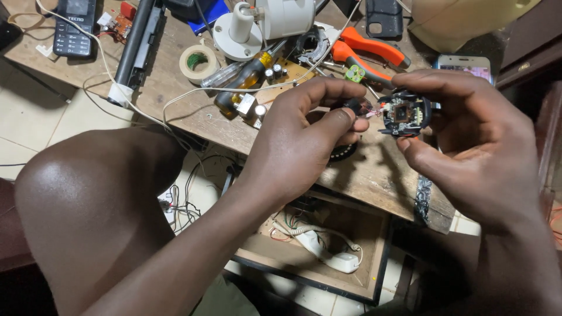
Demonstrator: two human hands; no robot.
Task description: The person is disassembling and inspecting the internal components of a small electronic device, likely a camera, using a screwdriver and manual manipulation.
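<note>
A worn wooden desk (193, 117) stands over a pale tiled floor (35, 111), its top crowded with repair gear. Below its front edge sits an open wooden drawer (374, 257); inside it lie a white power strip (328, 251) with its coiled cord and a few loose coloured wires.

Above the desk edge, the right hand (474, 146) holds a small round circuit board (403, 114), black with a square chip in its middle, pinched by its rim between thumb and fingers (427, 82), which are closed on it. The left hand (304, 140) is just beside it, fingers curled tightly around a small dark part (355, 106) joined to the board by thin reddish wires. A bare knee (88, 199) fills the lower left.

On the desk behind the hands lie orange-handled pliers (374, 52), a screwdriver with a clear yellow handle (246, 73), a roll of beige tape (198, 62), a tan board with capacitors (281, 73), a white round lamp base (246, 32), a long black bar (136, 44) and a keypad phone (75, 26). A white cable (175, 99) trails across the wood. A smartphone (465, 64) peeks out behind the right hand.
</note>
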